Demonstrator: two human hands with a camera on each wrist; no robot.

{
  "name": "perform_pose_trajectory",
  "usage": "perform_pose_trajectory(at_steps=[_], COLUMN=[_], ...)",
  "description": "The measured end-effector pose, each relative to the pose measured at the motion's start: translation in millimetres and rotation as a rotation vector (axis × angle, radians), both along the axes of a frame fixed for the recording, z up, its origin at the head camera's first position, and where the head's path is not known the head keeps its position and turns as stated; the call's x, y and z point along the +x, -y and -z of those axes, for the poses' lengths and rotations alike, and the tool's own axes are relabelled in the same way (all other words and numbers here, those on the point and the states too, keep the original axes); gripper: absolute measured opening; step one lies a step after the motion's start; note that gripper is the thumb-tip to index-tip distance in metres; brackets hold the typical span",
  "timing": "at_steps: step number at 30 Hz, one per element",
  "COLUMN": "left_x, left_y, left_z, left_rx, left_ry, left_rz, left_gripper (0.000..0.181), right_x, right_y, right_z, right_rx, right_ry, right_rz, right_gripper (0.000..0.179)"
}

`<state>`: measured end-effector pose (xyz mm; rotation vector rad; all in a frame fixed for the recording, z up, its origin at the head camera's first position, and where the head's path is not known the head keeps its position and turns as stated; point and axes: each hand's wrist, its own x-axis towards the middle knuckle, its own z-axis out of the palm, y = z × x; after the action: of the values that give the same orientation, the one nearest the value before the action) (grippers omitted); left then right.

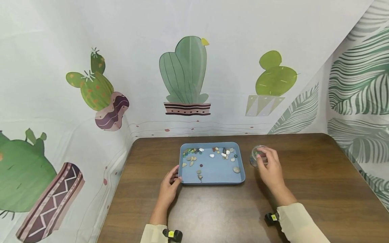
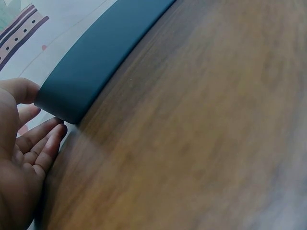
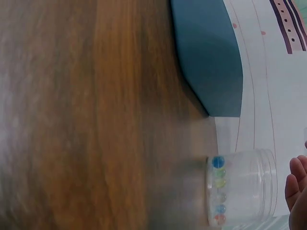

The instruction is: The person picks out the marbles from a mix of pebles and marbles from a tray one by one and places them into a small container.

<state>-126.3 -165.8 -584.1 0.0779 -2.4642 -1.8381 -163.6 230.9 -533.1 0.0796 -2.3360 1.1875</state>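
A blue tray (image 1: pixel 212 175) lies on the wooden table, with small stones and glass beads in loose groups along its back part. My left hand (image 1: pixel 168 187) holds its left front corner, with the thumb at the front; in the left wrist view the fingers (image 2: pixel 48 148) meet the tray's side wall (image 2: pixel 91 67). To the right of the tray stands a clear jar (image 3: pixel 242 189), upright, with colored beads at its bottom. Over its mouth is my right hand (image 1: pixel 269 167), thumb and index finger apart. I see nothing held between them; the fingertips (image 3: pixel 292 189) sit just above the rim.
A large grey stone (image 1: pixel 236 169) lies in the tray's right front part, and a dark red one (image 1: pixel 201 165) near the middle. Behind the wooden table (image 1: pixel 209 209) hangs a white cloth (image 1: pixel 228 125) printed with cacti. Each wrist carries a small black camera (image 1: pixel 173 235).
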Motion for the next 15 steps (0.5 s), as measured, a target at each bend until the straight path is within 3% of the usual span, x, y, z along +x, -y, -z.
perform_pose_trajectory(at_steps=[5, 8, 11, 15], left_x=[4.3, 3.8, -0.2, -0.2], left_y=[-2.9, -2.5, 0.2, 0.4], left_z=[-15.8, -14.0, 0.1, 0.1], left_rx=[-0.017, -0.019, -0.013, -0.005], left_ry=[0.015, 0.005, -0.012, 0.0], left_rz=[0.012, 0.012, 0.004, 0.005], left_gripper=[0.049, 0.049, 0.048, 0.048], right_x=[-1.1, -2.0, -2.6, -2.9], right_y=[8.2, 13.9, 19.5, 26.8], right_z=[-0.4, -0.1, 1.0, 2.2], right_rx=[0.025, 0.044, 0.064, 0.086], right_ry=[-0.048, -0.061, -0.055, -0.04], right_rz=[-0.049, -0.062, -0.07, -0.091], right_gripper=[0.028, 0.027, 0.027, 0.027])
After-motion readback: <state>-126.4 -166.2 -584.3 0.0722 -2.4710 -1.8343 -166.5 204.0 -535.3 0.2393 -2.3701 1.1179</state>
